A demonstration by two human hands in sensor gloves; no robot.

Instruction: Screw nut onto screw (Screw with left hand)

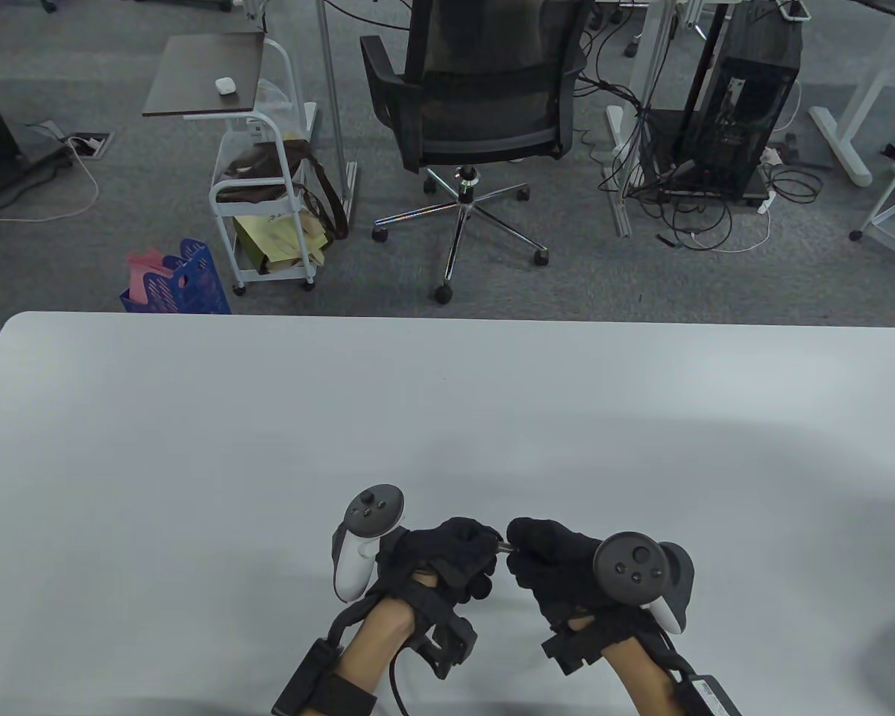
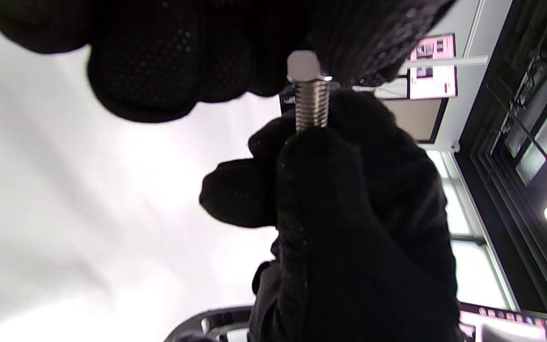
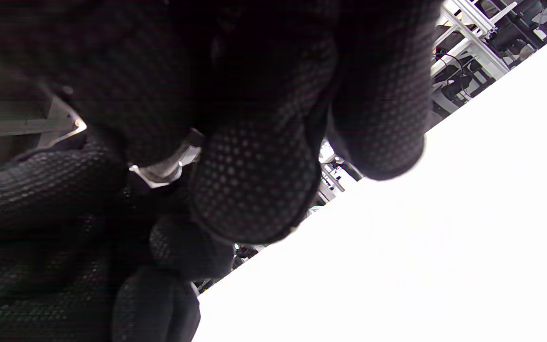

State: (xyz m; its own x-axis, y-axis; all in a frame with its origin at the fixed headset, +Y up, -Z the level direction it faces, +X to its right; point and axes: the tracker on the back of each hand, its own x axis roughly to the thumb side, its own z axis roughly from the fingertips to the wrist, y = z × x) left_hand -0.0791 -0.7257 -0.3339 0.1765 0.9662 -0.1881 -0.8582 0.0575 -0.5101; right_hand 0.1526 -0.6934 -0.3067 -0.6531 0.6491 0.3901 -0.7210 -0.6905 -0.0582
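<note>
A silver screw with a flanged hex head is held between my two hands, low over the white table. My left hand pinches the hex head. My right hand closes around the threaded end; the nut is hidden there and I cannot see it. In the left wrist view my left fingers hang from the top and the right hand grips the shaft from below. The right wrist view shows a sliver of the screw between my right fingers and the left hand.
The hands are near the table's front edge, at its middle. Beyond the far edge stand a black office chair, a white cart and a blue basket on the floor.
</note>
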